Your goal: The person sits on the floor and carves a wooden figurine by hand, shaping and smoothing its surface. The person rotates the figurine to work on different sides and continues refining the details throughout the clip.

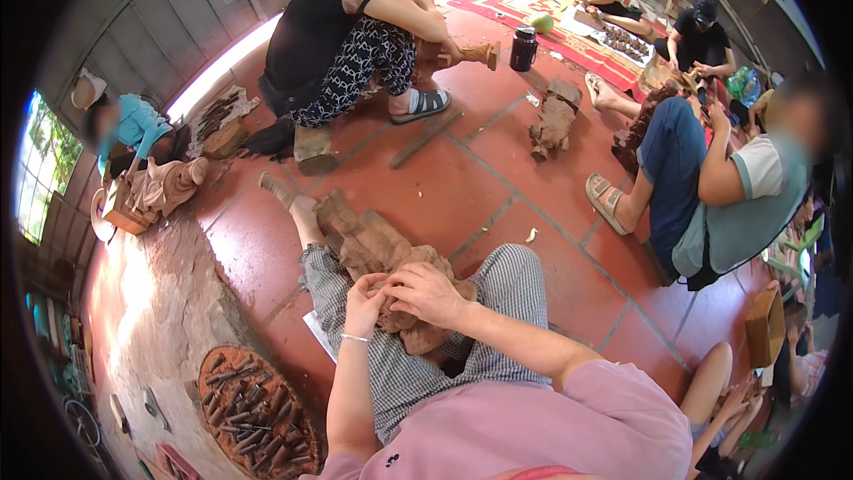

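A brown carved wooden statue (378, 244) lies across my lap, its far end pointing away between my legs. My left hand (362, 307) and my right hand (428, 292) meet over its near part. The fingertips of both are pinched close together, almost touching. Whatever sits between them, if anything, is too small or too covered to make out. Part of the carving under my hands is hidden by them. A thin bracelet circles my left wrist.
Left of my legs, a round tray (213, 363) full of carving tools (253, 418) rests by a rough grey slab (169, 302). Co-workers sit ahead, left and right. On the tiled floor are another carving (555, 120), a wooden strip (426, 138) and a dark jar (523, 49).
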`<state>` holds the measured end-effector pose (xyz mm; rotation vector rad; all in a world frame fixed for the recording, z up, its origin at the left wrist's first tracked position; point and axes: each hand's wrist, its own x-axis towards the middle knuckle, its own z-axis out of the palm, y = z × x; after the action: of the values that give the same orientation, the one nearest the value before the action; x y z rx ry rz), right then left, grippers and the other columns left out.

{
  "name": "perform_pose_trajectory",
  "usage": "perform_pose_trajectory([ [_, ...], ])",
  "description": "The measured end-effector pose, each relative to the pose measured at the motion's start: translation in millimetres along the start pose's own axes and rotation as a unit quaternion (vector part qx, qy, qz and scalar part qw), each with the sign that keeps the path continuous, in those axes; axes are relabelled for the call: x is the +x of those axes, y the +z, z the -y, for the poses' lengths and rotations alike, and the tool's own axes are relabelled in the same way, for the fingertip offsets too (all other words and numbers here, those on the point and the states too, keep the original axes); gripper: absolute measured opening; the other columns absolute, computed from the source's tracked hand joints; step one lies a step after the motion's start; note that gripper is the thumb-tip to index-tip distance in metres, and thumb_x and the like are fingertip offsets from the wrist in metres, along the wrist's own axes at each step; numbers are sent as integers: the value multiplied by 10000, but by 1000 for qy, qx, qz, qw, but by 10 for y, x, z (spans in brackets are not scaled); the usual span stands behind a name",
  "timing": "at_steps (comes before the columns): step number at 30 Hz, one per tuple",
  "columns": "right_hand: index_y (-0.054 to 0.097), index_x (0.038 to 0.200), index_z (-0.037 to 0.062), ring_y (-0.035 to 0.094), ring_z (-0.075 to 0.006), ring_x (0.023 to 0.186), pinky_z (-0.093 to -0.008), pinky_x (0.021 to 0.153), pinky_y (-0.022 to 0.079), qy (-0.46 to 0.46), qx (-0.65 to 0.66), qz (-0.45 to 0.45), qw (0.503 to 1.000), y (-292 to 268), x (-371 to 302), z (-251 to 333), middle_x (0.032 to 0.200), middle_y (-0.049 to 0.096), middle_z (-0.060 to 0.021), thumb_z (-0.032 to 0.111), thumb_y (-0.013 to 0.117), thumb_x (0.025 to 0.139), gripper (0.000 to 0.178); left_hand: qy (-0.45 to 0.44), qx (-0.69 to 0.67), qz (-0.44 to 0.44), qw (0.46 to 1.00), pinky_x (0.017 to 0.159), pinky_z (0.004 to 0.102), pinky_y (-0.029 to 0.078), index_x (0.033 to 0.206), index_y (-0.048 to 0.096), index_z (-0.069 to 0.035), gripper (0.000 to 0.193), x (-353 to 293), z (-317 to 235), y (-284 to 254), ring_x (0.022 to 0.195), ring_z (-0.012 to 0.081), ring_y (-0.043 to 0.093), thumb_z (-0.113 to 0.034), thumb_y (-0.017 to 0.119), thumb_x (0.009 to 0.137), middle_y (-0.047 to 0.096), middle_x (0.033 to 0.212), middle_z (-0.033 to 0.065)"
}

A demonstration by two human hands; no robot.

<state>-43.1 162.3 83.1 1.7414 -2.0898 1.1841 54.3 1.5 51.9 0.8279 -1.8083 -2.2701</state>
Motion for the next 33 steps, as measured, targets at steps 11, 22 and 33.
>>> perform_pose_trajectory([
  [11,637,867,81,609,-260,888,-372,791,502,34,62,101,992,96,60,-209,872,638,-64,97,701,748,136,146,194,-125,962,720,316,499,1011,638,-3,162,293,247,-45,794,208,627,-127,658,909,674,911,102],
  [22,675,887,74,662,-298,872,-417,737,521,99,27,284,953,202,152,-549,856,689,-110,124,658,816,88,232,397,-300,836,1081,499,359,1345,468,-97,494,601,426,-39,1346,458,368,-201,625,888,305,1497,291],
  [33,676,873,87,646,-294,851,-419,736,510,19,112,300,947,127,189,-760,810,682,-81,77,666,787,87,173,386,-291,858,936,489,480,1347,464,-167,463,525,334,10,1150,434,553,-139,568,896,378,1454,250],
])
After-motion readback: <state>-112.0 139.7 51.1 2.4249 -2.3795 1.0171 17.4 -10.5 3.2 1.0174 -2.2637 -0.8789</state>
